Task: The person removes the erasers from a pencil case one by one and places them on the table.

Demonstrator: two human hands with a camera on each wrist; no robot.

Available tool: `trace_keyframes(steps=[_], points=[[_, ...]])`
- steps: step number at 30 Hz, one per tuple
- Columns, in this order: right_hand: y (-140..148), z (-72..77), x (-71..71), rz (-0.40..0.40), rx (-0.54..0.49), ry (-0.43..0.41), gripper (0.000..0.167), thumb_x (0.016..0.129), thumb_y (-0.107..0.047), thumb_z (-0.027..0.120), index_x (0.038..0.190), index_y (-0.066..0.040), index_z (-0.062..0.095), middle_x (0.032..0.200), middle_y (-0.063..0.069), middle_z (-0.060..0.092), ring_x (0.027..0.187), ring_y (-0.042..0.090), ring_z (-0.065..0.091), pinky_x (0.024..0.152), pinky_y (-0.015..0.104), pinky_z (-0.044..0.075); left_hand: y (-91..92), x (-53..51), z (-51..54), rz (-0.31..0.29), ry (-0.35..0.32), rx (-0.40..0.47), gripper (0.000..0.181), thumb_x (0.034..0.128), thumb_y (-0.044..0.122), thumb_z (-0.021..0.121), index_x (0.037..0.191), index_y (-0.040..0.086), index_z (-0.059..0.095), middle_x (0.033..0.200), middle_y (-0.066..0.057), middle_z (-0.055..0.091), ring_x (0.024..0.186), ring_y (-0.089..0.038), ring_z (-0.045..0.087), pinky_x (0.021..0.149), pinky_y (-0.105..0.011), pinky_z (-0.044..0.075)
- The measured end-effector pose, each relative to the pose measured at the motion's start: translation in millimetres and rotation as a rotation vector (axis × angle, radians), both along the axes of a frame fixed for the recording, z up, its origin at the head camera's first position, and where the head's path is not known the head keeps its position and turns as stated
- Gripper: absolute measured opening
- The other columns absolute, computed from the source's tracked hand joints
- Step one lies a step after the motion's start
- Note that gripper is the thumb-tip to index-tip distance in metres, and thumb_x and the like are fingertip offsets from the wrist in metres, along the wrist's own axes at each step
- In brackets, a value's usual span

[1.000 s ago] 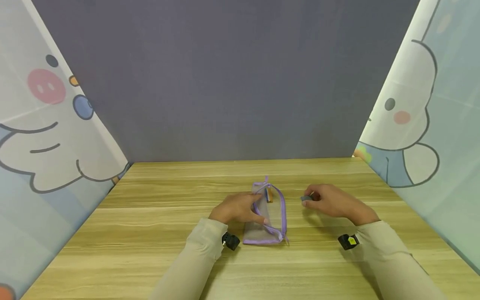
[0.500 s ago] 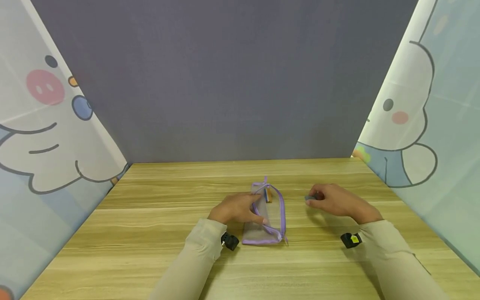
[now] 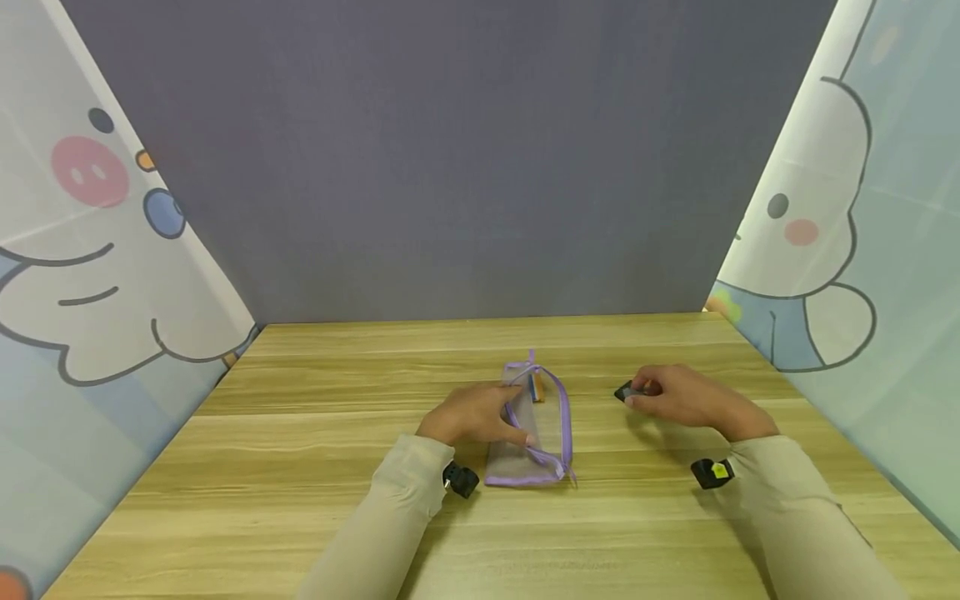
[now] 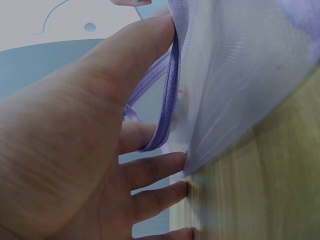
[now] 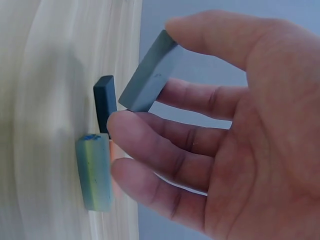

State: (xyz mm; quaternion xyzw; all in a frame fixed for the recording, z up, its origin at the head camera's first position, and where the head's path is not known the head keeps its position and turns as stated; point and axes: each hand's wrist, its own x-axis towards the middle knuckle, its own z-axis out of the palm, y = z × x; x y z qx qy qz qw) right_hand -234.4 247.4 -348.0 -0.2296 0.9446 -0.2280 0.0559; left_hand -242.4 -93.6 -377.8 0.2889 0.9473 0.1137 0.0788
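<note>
A see-through mesh zip pouch (image 3: 510, 462) with purple edging lies on the table, its zip undone. My left hand (image 3: 472, 414) rests on its left side, thumb and index finger spread wide at the zip edge (image 4: 169, 100); the other fingers are extended (image 4: 155, 172). An orange, white and blue block, likely an eraser (image 3: 537, 387), shows inside the pouch. To the right, my right hand (image 3: 686, 403) pinches a grey rectangular eraser (image 5: 150, 72) between thumb and fingers, just above the table. Beneath it lies a black block-shaped eraser (image 5: 104, 102).
Beside the black eraser stands a translucent green eraser (image 5: 93, 172) with a yellow stripe, in the right wrist view. Part of an orange item (image 5: 115, 170) shows behind it. A grey panel (image 3: 465, 167) rises at the wooden table's (image 3: 337, 367) back edge.
My right hand has moved slightly right with the grey eraser, uncovering a dark block at its fingertips. My left hand and the pouch stay put.
</note>
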Motion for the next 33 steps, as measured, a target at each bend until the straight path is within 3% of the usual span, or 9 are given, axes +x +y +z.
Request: trace_keyframes(steps=[9, 14, 18, 22, 26, 28, 30, 33], points=[[11, 3.7, -1.6, 0.017, 0.003, -0.005, 0.026, 0.094, -0.030, 0.071, 0.104, -0.007, 0.068, 0.089, -0.001, 0.066, 0.081, 0.014, 0.060, 0.073, 0.037, 0.049, 0.2, 0.6, 3.1, 0.000, -0.003, 0.013, 0.096, 0.0812, 0.069, 0.070, 0.157, 0.019, 0.038, 0.156, -0.001, 0.042, 0.137, -0.023, 0.045, 0.106, -0.044, 0.042], [16, 2.0, -1.5, 0.040, 0.027, -0.012, 0.028, 0.092, -0.031, 0.073, 0.104, -0.006, 0.068, 0.096, 0.002, 0.068, 0.084, 0.016, 0.062, 0.072, 0.037, 0.049, 0.2, 1.7, 2.6, 0.003, -0.001, 0.008, 0.097, 0.0804, 0.070, 0.070, 0.157, 0.020, 0.038, 0.156, -0.001, 0.042, 0.138, -0.023, 0.045, 0.106, -0.044, 0.041], [20, 3.1, 0.9, 0.039, 0.034, -0.059, 0.029, 0.091, -0.031, 0.074, 0.104, -0.006, 0.067, 0.117, 0.019, 0.068, 0.092, 0.020, 0.064, 0.072, 0.034, 0.050, 0.1, 2.7, 2.2, 0.005, -0.002, 0.004, 0.097, 0.0803, 0.070, 0.069, 0.157, 0.019, 0.038, 0.156, -0.001, 0.042, 0.139, -0.023, 0.044, 0.107, -0.044, 0.041], [21, 5.2, 3.5, 0.026, 0.023, -0.135, 0.024, 0.092, -0.028, 0.073, 0.100, -0.008, 0.065, 0.140, 0.030, 0.052, 0.086, 0.016, 0.062, 0.067, 0.031, 0.048, 0.4, 2.9, 2.7, 0.005, -0.003, 0.003, 0.096, 0.0809, 0.070, 0.069, 0.157, 0.019, 0.038, 0.156, -0.001, 0.041, 0.139, -0.023, 0.043, 0.108, -0.044, 0.040], [20, 7.0, 5.3, -0.004, 0.013, -0.206, 0.021, 0.092, -0.027, 0.072, 0.097, -0.008, 0.064, 0.136, 0.029, 0.056, 0.066, 0.015, 0.056, 0.059, 0.031, 0.045, 0.3, 2.9, 2.9, 0.009, -0.009, -0.002, 0.097, 0.0810, 0.070, 0.069, 0.157, 0.019, 0.037, 0.157, -0.002, 0.040, 0.140, -0.024, 0.042, 0.109, -0.044, 0.039], [21, 7.4, 6.1, -0.021, 0.015, -0.232, 0.022, 0.092, -0.028, 0.072, 0.097, -0.008, 0.064, 0.121, 0.026, 0.064, 0.063, 0.016, 0.055, 0.057, 0.032, 0.043, 0.2, 3.1, 3.2, 0.012, -0.017, -0.007, 0.097, 0.0811, 0.070, 0.069, 0.157, 0.019, 0.037, 0.158, -0.002, 0.039, 0.141, -0.024, 0.041, 0.109, -0.045, 0.039], [21, 8.6, 6.8, -0.034, 0.008, -0.251, 0.023, 0.093, -0.029, 0.072, 0.096, -0.008, 0.064, 0.118, 0.024, 0.066, 0.062, 0.018, 0.056, 0.057, 0.033, 0.042, 0.2, 3.2, 3.6, 0.013, -0.022, -0.009, 0.097, 0.0813, 0.070, 0.069, 0.157, 0.019, 0.036, 0.158, -0.002, 0.038, 0.141, -0.024, 0.041, 0.110, -0.045, 0.038], [24, 8.6, 6.7, -0.038, 0.027, -0.248, 0.024, 0.094, -0.031, 0.071, 0.095, -0.008, 0.064, 0.087, 0.014, 0.068, 0.063, 0.019, 0.058, 0.057, 0.034, 0.041, 0.3, 3.2, 4.5, 0.013, -0.026, -0.006, 0.097, 0.0815, 0.070, 0.069, 0.157, 0.019, 0.036, 0.158, -0.003, 0.038, 0.141, -0.025, 0.040, 0.110, -0.046, 0.038]])
